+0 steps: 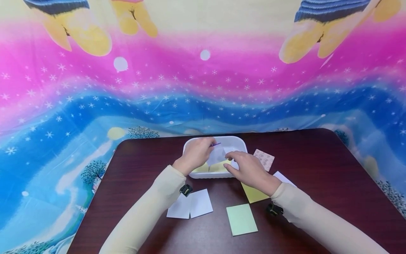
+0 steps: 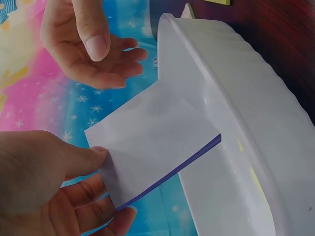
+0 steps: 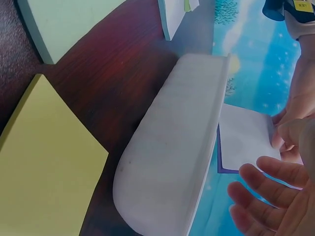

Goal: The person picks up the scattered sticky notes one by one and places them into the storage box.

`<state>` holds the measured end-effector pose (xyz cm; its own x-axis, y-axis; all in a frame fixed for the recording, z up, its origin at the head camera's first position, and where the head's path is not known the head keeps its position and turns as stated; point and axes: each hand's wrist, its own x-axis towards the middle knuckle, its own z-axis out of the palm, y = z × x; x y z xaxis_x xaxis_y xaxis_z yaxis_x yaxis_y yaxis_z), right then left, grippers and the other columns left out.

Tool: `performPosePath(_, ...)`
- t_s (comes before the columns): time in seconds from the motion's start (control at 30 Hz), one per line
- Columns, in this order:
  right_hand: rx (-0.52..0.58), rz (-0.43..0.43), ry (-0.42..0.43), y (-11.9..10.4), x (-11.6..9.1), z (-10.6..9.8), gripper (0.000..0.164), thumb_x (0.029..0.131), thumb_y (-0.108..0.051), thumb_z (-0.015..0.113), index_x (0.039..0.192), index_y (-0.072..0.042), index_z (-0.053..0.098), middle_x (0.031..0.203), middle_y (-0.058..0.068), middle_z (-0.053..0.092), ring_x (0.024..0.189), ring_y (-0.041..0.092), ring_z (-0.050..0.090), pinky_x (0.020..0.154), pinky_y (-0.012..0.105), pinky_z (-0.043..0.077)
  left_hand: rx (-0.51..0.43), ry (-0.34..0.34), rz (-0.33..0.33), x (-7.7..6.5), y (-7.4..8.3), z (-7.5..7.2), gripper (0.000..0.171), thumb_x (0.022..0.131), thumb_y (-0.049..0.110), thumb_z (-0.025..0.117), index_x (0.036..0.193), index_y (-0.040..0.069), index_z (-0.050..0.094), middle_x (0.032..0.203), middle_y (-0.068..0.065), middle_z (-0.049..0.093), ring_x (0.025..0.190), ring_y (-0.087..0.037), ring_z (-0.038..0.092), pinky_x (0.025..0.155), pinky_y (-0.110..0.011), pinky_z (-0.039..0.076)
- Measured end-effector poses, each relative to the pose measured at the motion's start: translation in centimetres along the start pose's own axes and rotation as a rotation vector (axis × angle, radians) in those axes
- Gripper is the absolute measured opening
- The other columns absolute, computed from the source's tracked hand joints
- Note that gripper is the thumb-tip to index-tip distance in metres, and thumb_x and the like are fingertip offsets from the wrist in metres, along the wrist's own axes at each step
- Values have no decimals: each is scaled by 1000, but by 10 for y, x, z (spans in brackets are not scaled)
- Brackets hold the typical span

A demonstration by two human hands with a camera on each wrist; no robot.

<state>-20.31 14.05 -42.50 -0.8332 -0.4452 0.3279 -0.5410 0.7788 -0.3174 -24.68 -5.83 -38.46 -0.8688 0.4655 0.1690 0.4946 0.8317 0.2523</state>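
Note:
My left hand [image 1: 196, 153] pinches a white note pad [image 2: 152, 142] with a purple edge, thumb on its face and fingers behind. The pad is held tilted over a white plastic basin [image 1: 215, 175]. Across from it, my right hand [image 1: 248, 167] hovers at the basin's right side with fingers loosely bent, close to the pad and holding nothing. In the right wrist view its fingers [image 3: 266, 196] are spread apart from one another. Yellow note pads [image 1: 219, 166] lie in the near part of the basin.
White pads [image 1: 201, 203] lie side by side in front of the basin on the dark wood table [image 1: 142, 176]. To the right are a light green pad [image 1: 242, 219], a yellow pad [image 1: 253, 193], a patterned pink pad [image 1: 264, 159] and a partly hidden white pad [image 1: 284, 178].

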Motion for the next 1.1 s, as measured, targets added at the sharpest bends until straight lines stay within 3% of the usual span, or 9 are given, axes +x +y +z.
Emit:
performPosePath(0.27,5,14,8,2,-1,-1,33,86,-36,62,109,-12,68,100,2,68,84,15,63,68,34,52,-9,-47,4,7,6,6,20,93,20,55,109,17,66,101,1,68,81,-10,57,71,-29,49)
performPosePath(0.53,10,9,18,7,-3,-1,33,88,-36,61,108,-11,68,96,1,68,75,11,60,61,30,49,5,-96,19,18,12,14,19,94,17,53,107,17,67,100,2,68,79,-10,57,67,-29,49)
performPosePath(0.77,12,8,15,9,-3,0,33,88,-36,61,109,-11,68,94,1,68,73,11,58,59,29,47,32,-154,15,29,15,22,23,96,16,49,109,16,67,104,1,68,85,-10,59,72,-31,50)
performPosePath(1.1,33,32,-20,10,-3,1,33,89,-35,58,111,-12,67,95,0,67,73,15,59,55,26,45,69,-202,36,32,18,30,23,95,15,51,109,18,68,104,3,68,90,-11,61,73,-31,50)
